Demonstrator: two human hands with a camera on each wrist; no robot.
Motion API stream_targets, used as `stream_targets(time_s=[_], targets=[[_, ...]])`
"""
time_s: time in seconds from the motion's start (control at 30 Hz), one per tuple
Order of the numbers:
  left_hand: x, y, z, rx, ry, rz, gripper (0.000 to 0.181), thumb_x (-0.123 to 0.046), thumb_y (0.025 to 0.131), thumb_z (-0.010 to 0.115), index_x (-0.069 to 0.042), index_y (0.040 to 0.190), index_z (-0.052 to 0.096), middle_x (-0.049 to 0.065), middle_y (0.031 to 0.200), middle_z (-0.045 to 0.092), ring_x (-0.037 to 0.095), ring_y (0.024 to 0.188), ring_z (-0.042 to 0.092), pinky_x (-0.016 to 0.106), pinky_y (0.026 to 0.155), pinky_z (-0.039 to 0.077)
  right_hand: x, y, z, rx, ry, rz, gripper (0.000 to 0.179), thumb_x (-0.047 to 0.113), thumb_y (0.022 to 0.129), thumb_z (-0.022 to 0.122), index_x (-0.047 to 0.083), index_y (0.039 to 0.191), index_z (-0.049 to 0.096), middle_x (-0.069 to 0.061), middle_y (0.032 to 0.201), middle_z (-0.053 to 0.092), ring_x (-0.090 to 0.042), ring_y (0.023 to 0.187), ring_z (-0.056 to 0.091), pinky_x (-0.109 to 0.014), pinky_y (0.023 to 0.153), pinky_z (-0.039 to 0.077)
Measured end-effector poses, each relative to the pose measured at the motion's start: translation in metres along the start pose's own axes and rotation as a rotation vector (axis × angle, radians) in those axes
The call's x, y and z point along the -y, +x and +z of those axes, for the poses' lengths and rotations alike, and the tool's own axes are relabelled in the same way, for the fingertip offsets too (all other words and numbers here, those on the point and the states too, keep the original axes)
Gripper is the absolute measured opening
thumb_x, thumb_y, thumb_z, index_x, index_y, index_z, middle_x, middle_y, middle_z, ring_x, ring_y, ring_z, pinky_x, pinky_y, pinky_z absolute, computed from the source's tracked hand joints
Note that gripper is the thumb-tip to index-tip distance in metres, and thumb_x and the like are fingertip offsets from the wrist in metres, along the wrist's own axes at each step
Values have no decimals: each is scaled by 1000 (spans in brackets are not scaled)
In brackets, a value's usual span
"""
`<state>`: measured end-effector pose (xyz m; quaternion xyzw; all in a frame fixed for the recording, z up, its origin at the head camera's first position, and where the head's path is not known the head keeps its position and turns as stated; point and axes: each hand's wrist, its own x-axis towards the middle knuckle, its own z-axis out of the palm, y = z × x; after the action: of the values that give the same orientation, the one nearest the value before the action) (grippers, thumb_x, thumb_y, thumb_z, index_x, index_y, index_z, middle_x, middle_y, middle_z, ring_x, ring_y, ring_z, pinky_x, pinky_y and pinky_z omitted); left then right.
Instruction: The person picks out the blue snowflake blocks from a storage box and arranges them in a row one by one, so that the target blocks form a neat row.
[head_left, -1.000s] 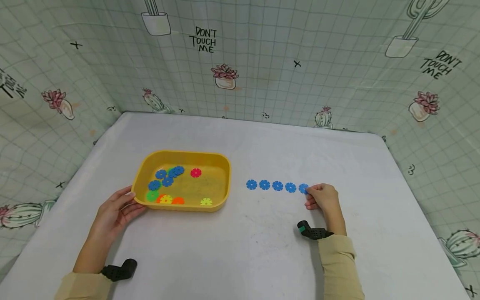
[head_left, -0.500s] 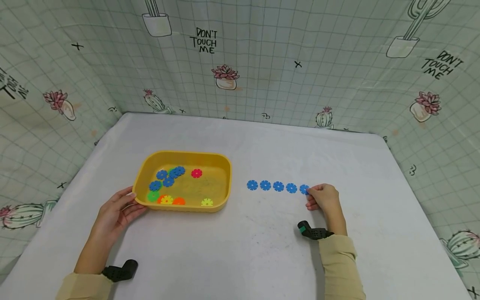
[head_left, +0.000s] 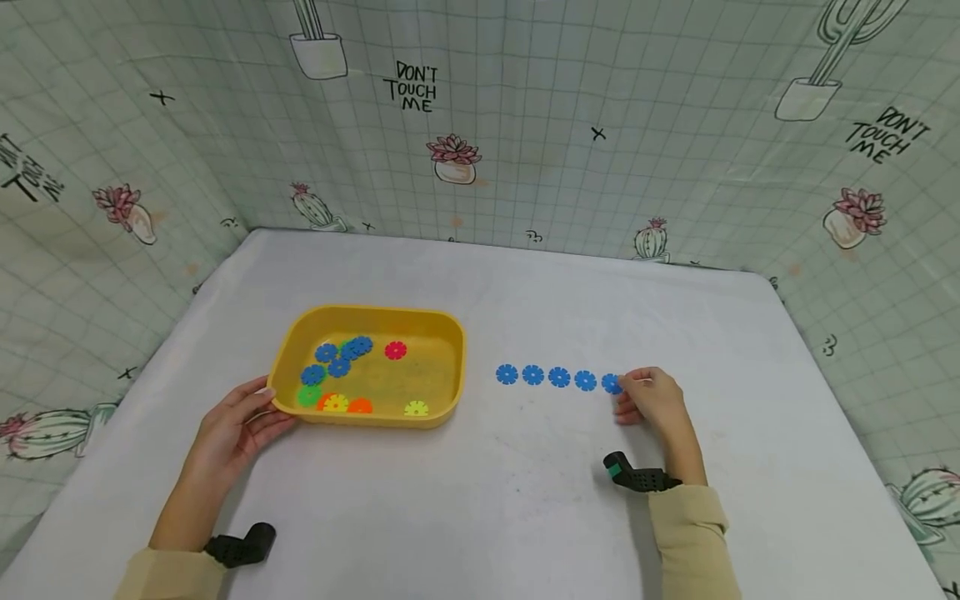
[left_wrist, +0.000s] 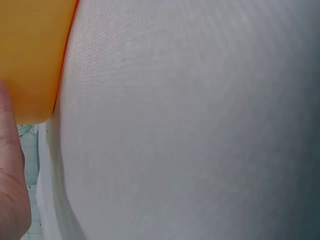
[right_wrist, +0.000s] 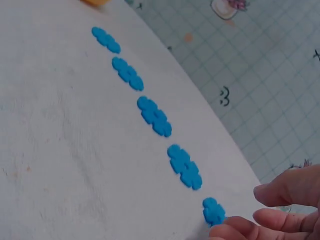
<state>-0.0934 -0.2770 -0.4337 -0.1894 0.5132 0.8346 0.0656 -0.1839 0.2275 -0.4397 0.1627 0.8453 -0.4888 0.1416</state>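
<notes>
At the left, my left hand (head_left: pixel 232 429) grips the near left corner of a yellow plastic tray (head_left: pixel 367 421), thumb at the rim and fingers against the outer wall. In the left wrist view, part of the hand lies beside the tray's side (left_wrist: pixel 35 55). Several blue notched flower-shaped discs (head_left: pixel 558 377) lie flat in a row right of the tray. My right hand (head_left: pixel 656 400) is at the rightmost blue disc (head_left: pixel 611 383), fingertips overlapping its edge. In the right wrist view, the thumb (right_wrist: pixel 282 187) stands apart from that disc (right_wrist: pixel 213 211).
Inside the tray lie several more blue discs (head_left: pixel 339 367), a red disc (head_left: pixel 395 350), and green, orange and yellow discs (head_left: pixel 416 408). A white cloth covers the table (head_left: pixel 450 517). Behind it hangs a checked curtain (head_left: pixel 525 100) printed with cacti.
My right hand and forearm have eased slightly to the right, baring a little more of the end disc. The left hand keeps its place on the tray. The view has shifted slightly.
</notes>
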Motion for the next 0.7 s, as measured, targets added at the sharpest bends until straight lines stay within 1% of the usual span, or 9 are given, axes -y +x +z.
stream_targets(time_s=[0.07, 0.17, 0.27, 0.37, 0.43, 0.57, 0.7], targets=[[1, 0, -1, 3, -5, 11, 15, -15, 92, 59, -24, 104, 59, -2, 88, 69, 13, 77, 68, 27, 72, 58, 8, -4, 3, 1, -12, -60, 37, 23, 96, 48, -4, 120, 40, -8, 76, 64, -10, 54, 62, -27, 56, 57], [2, 1, -2, 20, -20, 26, 14, -14, 92, 58, -23, 103, 60, -2, 88, 69, 14, 76, 69, 27, 72, 58, 24, -10, 13, 10, -30, -174, 36, 24, 96, 49, -3, 119, 43, -17, 86, 65, -11, 59, 62, -26, 60, 57], [3, 1, -3, 27, -26, 31, 14, -13, 92, 58, -22, 102, 61, -1, 87, 69, 14, 76, 69, 28, 72, 58, 41, -15, 31, 34, -30, -296, 32, 24, 96, 51, -1, 115, 48, -22, 93, 63, -19, 71, 64, -27, 66, 58], [4, 2, -4, 26, -28, 27, 14, -13, 92, 58, -22, 101, 62, -1, 87, 69, 14, 76, 69, 28, 72, 58, 58, -23, 54, 60, -19, -408, 27, 23, 95, 52, 0, 109, 53, -21, 94, 64, -28, 81, 63, -30, 71, 57], [5, 2, -4, 21, -24, 22, 13, -14, 92, 58, -23, 101, 62, -1, 86, 69, 14, 76, 69, 27, 72, 58, 69, -29, 69, 75, -5, -469, 24, 22, 95, 53, 1, 106, 56, -19, 93, 64, -32, 86, 63, -36, 74, 56], [5, 2, -3, 8, -7, 20, 14, -15, 91, 59, -23, 102, 60, -2, 86, 69, 13, 76, 69, 27, 72, 58, 89, -37, 100, 102, 11, -541, 20, 21, 94, 55, 3, 102, 59, -12, 94, 65, -28, 89, 62, -37, 79, 55], [4, 2, -4, -3, -2, 19, 14, -16, 91, 59, -23, 103, 59, -2, 87, 69, 13, 77, 69, 27, 72, 58, 105, -41, 131, 139, 2, -575, 17, 20, 92, 57, 5, 101, 61, -9, 97, 65, -21, 92, 61, -33, 85, 55]])
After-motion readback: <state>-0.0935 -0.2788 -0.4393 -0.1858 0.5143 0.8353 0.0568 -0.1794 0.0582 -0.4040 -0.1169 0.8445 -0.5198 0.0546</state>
